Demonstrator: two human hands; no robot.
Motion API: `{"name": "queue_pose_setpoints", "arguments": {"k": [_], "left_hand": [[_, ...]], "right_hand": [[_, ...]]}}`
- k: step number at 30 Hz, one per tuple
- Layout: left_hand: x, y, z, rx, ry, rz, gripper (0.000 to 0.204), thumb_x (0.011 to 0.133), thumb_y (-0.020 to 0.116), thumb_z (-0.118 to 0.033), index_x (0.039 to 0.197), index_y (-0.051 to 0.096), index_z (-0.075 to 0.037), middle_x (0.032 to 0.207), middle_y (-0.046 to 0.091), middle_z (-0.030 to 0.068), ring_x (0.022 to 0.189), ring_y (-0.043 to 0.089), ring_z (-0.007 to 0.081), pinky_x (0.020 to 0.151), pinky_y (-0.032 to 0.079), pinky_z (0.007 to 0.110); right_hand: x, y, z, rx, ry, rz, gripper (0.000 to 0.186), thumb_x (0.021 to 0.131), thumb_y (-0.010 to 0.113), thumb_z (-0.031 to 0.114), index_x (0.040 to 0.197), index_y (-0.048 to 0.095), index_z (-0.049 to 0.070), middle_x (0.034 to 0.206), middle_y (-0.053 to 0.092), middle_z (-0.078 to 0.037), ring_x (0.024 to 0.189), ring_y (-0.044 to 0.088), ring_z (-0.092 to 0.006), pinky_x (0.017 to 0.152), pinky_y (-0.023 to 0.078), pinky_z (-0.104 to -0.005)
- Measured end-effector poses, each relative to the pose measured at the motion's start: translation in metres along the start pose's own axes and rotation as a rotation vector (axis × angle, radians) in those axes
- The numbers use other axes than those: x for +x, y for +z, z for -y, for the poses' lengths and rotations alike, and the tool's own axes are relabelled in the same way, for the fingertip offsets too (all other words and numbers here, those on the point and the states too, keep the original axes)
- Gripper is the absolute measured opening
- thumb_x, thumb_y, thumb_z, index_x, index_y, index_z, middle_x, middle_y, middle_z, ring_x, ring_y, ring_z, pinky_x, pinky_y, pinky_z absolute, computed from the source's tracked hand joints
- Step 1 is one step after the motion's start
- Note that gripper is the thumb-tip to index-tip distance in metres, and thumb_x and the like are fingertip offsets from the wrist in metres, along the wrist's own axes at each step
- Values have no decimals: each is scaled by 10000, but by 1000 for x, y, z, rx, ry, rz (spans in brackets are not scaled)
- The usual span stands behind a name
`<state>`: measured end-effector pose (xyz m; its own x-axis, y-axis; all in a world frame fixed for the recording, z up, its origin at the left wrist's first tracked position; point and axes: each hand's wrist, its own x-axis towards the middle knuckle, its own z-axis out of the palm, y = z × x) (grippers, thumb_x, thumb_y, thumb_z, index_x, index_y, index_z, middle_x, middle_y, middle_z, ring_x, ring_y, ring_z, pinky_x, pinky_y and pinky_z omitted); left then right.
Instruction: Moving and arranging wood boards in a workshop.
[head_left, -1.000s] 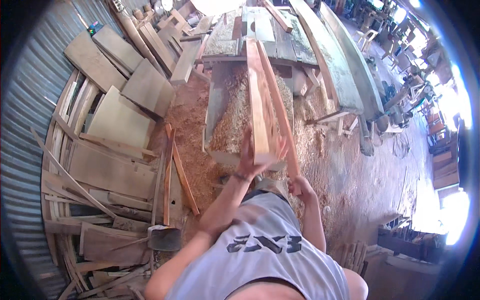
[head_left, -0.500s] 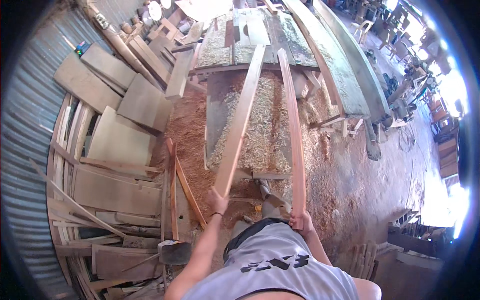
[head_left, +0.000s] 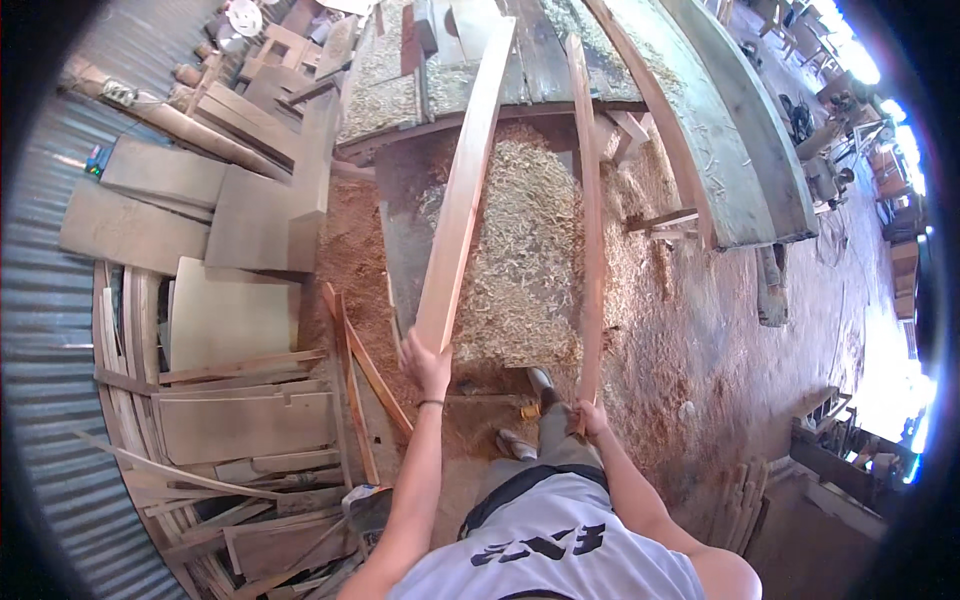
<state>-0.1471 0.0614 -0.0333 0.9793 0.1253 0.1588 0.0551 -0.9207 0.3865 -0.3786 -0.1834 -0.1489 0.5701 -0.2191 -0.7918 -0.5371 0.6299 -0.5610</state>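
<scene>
Gripping the broader plank [head_left: 467,190] by its near end, the left hand [head_left: 428,370] is curling around it; the right hand [head_left: 592,420] is likewise clasping the narrower plank [head_left: 592,220]. Both are extending forward above heaped shavings [head_left: 528,280]. Far right, a dark box [head_left: 840,478] is holding things too blurred to name.

Counts two bare hands: one left hand [head_left: 428,368], one right hand [head_left: 590,418]. Tallies two long boards, one per hand: one left board [head_left: 465,190], one right board [head_left: 590,230]. Adds one pale shirt [head_left: 600,575], two shoes [head_left: 514,444], one wristband [head_left: 430,403]. Takes in two reddish strips [head_left: 379,370] at lower left, two thick slabs [head_left: 730,200] at upper right, one small yellow scrap [head_left: 530,411] near the shoes, and one corrugated wall [head_left: 60,350] at left.
</scene>
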Motion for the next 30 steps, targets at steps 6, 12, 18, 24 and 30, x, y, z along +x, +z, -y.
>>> {"name": "queue_pose_setpoints", "arguments": {"k": [6, 12, 18, 24, 30], "left_hand": [[163, 69, -142, -164, 110, 69, 611, 510, 701, -246, 994, 400, -27, 934, 475, 168, 915, 428, 342, 778, 336, 441], [282, 45, -290, -1212, 493, 84, 379, 791, 507, -239, 1085, 394, -28, 838, 539, 86, 809, 523, 158, 704, 426, 277], [191, 83, -229, -908, 395, 245, 427, 800, 461, -391, 1013, 465, -21, 748, 538, 43, 638, 487, 105, 606, 428, 265], [-96, 124, 39, -118, 235, 1290, 407, 771, 436, -362, 938, 539, -5, 919, 544, 213, 848, 531, 318, 721, 412, 386], [-304, 33, 283, -242, -826, 1333, 373, 789, 402, -364, 848, 596, -50, 771, 591, 109, 703, 553, 209, 645, 443, 318]], "right_hand": [[8, 6, 42, -7, 81, 73, 271, 621, 557, 125, 864, 477, 35, 606, 478, -47, 492, 485, -151, 421, 402, -272], [19, -2, 56, -59, 58, 79, 284, 658, 580, 162, 872, 495, -3, 651, 532, -71, 545, 524, -162, 479, 426, -270], [47, 5, 79, -117, 95, 3, 351, 719, 566, 310, 840, 513, -16, 673, 558, -93, 562, 542, -162, 509, 448, -291], [76, -16, 96, -467, -49, -159, 398, 691, 580, 400, 733, 525, 8, 575, 530, -67, 512, 523, -158, 454, 424, -292], [48, -22, 101, -372, 25, -167, 355, 704, 567, 388, 689, 493, 41, 539, 478, -33, 478, 497, -162, 448, 408, -274]]}}
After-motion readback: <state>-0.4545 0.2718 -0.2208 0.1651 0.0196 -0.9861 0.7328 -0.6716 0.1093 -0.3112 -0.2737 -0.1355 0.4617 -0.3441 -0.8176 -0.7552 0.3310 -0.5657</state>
